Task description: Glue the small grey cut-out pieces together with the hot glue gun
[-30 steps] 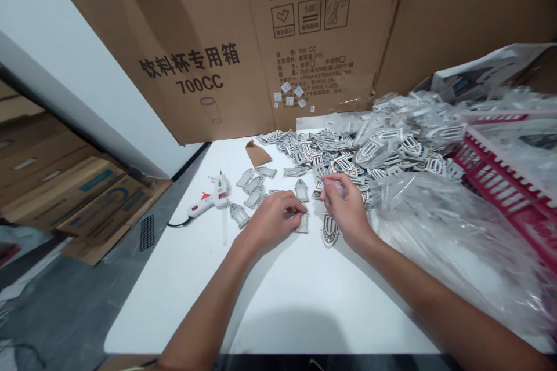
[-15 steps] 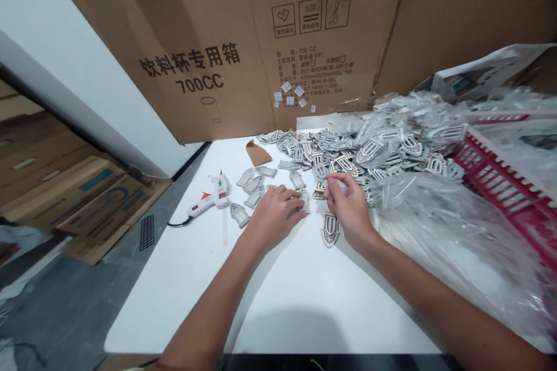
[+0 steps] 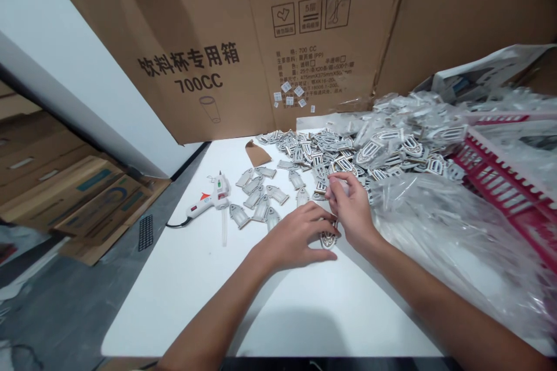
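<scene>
Your left hand [image 3: 300, 237] lies flat on the table [image 3: 278, 313], fingers spread over a shield-shaped badge [image 3: 327, 239], pressing rather than gripping it. Your right hand [image 3: 350, 208] is curled shut just beside it, pinching something small you can't quite make out. A dozen or so grey pieces [image 3: 261, 197] lie spread by the glue gun [image 3: 213, 197]; the heap [image 3: 348, 151] behind looks barely touched, so most seems left.
</scene>
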Tool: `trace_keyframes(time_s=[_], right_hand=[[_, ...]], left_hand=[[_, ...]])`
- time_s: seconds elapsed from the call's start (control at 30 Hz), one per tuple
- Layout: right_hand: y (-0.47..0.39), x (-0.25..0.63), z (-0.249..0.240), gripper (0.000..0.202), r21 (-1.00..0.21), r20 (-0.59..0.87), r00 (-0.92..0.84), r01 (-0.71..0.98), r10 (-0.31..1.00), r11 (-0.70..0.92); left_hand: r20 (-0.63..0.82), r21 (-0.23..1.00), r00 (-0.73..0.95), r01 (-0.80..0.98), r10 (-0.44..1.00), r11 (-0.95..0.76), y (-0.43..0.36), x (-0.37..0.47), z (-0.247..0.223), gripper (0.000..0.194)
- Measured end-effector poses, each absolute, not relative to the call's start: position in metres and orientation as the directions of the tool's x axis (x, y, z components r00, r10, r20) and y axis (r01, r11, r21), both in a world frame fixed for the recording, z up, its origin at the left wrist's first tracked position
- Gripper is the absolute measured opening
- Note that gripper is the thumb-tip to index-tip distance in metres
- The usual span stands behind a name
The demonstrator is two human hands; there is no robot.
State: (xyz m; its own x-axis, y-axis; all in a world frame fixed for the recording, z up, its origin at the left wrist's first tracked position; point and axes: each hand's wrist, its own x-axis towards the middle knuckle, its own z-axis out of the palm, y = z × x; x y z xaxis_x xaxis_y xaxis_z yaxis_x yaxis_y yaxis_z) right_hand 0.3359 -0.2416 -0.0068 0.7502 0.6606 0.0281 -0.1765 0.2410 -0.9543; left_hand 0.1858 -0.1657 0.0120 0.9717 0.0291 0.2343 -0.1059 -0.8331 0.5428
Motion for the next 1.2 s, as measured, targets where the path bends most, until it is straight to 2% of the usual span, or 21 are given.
trace_keyframes(time_s=[0.13, 0.23, 0.33, 0.4, 0.47, 0.6, 0.67, 0.73, 0.8, 0.9, 0.97, 1.1, 1.2], right_hand=[[-0.241, 0.336, -0.007, 0.035, -0.95, 0.03, 0.744, -0.187, 0.668, 0.25], [-0.241, 0.336, -0.005, 0.034, -0.944, 0.013, 0.769, -0.202, 0.639, 0.262], [-0.241, 0.336, -0.001, 0.034, -0.937, -0.036, 0.786, -0.241, 0.617, 0.252], [-0.241, 0.336, 0.001, 0.035, -0.935, -0.064, 0.776, -0.267, 0.628, 0.234], [-0.242, 0.334, 0.001, 0.036, -0.933, -0.086, 0.751, -0.291, 0.655, 0.212], [-0.242, 0.332, 0.002, 0.038, -0.933, -0.106, 0.695, -0.317, 0.711, 0.171], [-0.242, 0.332, 0.002, 0.039, -0.933, -0.104, 0.67, -0.322, 0.735, 0.161], [-0.243, 0.331, 0.002, 0.041, -0.934, -0.094, 0.634, -0.323, 0.768, 0.152], [-0.244, 0.329, 0.002, 0.042, -0.943, -0.074, 0.592, -0.304, 0.803, 0.137], [-0.245, 0.326, 0.002, 0.042, -0.964, -0.048, 0.537, -0.246, 0.842, 0.102], [-0.246, 0.324, 0.001, 0.04, -0.975, -0.033, 0.512, -0.207, 0.859, 0.086], [-0.246, 0.325, -0.003, 0.034, -0.985, 0.027, 0.502, -0.132, 0.864, 0.108], [-0.247, 0.325, -0.004, 0.031, -0.992, 0.064, 0.547, -0.056, 0.835, 0.113]], left_hand=[[0.271, 0.572, 0.96, -0.102, 0.071, -0.814, -0.162, 0.186, 0.012, 0.023], [0.305, 0.631, 0.929, -0.032, 0.21, -0.775, -0.161, 0.184, 0.019, 0.024], [0.236, 0.723, 0.892, 0.104, 0.385, -0.683, -0.159, 0.18, 0.026, 0.031], [0.167, 0.727, 0.891, 0.178, 0.423, -0.663, -0.155, 0.178, 0.028, 0.032], [0.161, 0.644, 0.895, 0.224, 0.416, -0.731, -0.15, 0.177, 0.028, 0.027], [0.201, 0.399, 0.91, 0.262, 0.363, -0.879, -0.139, 0.174, 0.023, 0.02], [0.223, 0.377, 0.901, 0.273, 0.372, -0.885, -0.136, 0.174, 0.022, 0.02], [0.263, 0.446, 0.861, 0.291, 0.435, -0.847, -0.138, 0.175, 0.023, 0.019], [0.277, 0.585, 0.802, 0.297, 0.53, -0.755, -0.142, 0.177, 0.027, 0.02], [0.183, 0.807, 0.757, 0.249, 0.627, -0.536, -0.148, 0.18, 0.03, 0.026], [0.098, 0.898, 0.762, 0.21, 0.64, -0.387, -0.149, 0.181, 0.03, 0.033], [0.008, 0.967, 0.781, 0.152, 0.624, -0.203, -0.144, 0.182, 0.028, 0.038], [0.004, 0.972, 0.789, 0.142, 0.615, -0.188, -0.142, 0.181, 0.028, 0.038]])
